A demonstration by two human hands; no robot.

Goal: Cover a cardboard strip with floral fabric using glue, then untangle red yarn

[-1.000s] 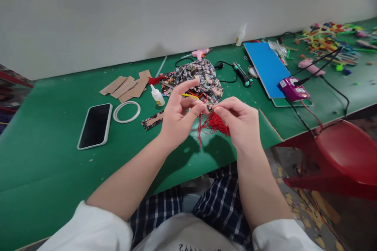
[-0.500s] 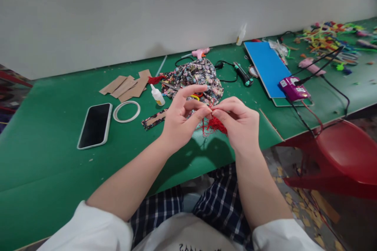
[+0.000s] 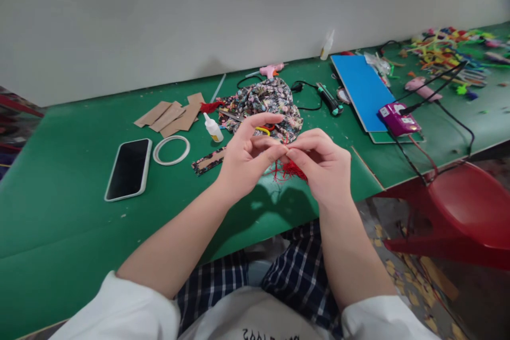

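Both hands meet above the front of the green table, pinching red thread. My left hand (image 3: pixel 249 162) is closed at thumb and fingertips on the thread, its index finger raised and bent. My right hand (image 3: pixel 322 164) pinches the same thread from the other side. A bundle of red thread (image 3: pixel 294 170) hangs beneath the fingertips, with loose strands trailing to the left. Behind the hands lie crumpled floral fabric (image 3: pixel 274 98) and scissors (image 3: pixel 263 130) with yellow and red handles, partly hidden. A floral-edged cardboard strip (image 3: pixel 209 161) is left of my left hand.
Left on the table are a phone (image 3: pixel 128 170), a white ring (image 3: pixel 171 150), cardboard pieces (image 3: pixel 169 114) and a glue bottle (image 3: pixel 213 128). Further back lies a pink glue gun (image 3: pixel 271 70). Rightward are a cutter knife (image 3: pixel 329 100), a blue board (image 3: pixel 360 93), a purple power socket (image 3: pixel 398 119) with cables and a red chair (image 3: pixel 470 202).
The hands stay together on the red thread, with only slight finger movement. The loose strands below have shifted a little.
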